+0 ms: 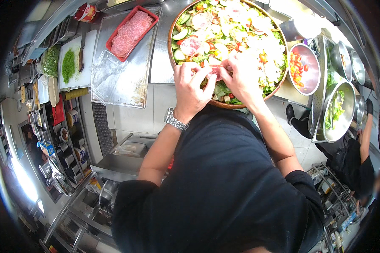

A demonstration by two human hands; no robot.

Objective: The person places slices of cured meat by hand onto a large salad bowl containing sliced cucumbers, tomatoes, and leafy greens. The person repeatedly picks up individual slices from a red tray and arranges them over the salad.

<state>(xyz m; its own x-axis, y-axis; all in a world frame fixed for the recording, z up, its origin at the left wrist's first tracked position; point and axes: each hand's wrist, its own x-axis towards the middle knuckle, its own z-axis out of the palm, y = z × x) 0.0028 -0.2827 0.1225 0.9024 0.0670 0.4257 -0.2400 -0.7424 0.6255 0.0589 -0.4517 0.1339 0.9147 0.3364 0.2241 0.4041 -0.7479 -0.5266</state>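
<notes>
A large round wooden bowl (172,50) of salad stands on the counter in front of me. Cucumber slices, tomato pieces, green leaves and thin pink meat slices lie in it. Over its near side, my left hand (191,86) and my right hand (242,80) pinch a slice of salami (215,71) between their fingertips. The hands are close together, and the fingers partly cover the slice. A metal-band watch is on my left wrist. To the left, a red tray (110,41) holds a stack of salami slices (131,33).
The red tray sits on a metal sheet pan (126,86) with crumpled clear plastic (109,69). Farther left, a white cutting board (88,52) bears chopped greens and a knife. Right of the bowl are metal bowls of cut tomatoes (299,69) and lettuce (334,109). Another person (346,156) stands at the right.
</notes>
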